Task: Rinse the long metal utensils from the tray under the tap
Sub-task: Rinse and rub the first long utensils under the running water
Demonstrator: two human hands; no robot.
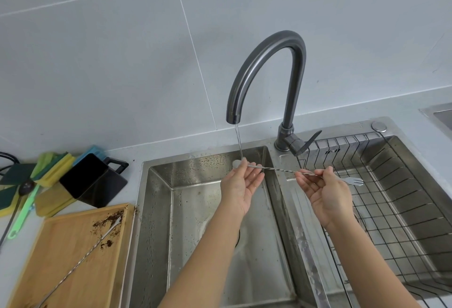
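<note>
A long twisted metal bar spoon [278, 169] with a small fork end [355, 181] lies level across the sink divider. My right hand [322, 192] pinches its shaft near the fork end. My left hand [241, 182] is palm up under the thin water stream [239, 141] from the dark tap [266, 62], with the spoon's far end at its fingertips. A second long twisted utensil [80, 258] rests on the wooden tray [61, 246] at the lower left, amid dark coffee grounds [107, 222].
The left steel sink basin [195, 209] is wet and speckled. A wire rack [396, 209] fills the right basin. Sponges [52, 168], a black container [83, 178] and a green-handled tool [24, 209] sit on the counter left of the sink.
</note>
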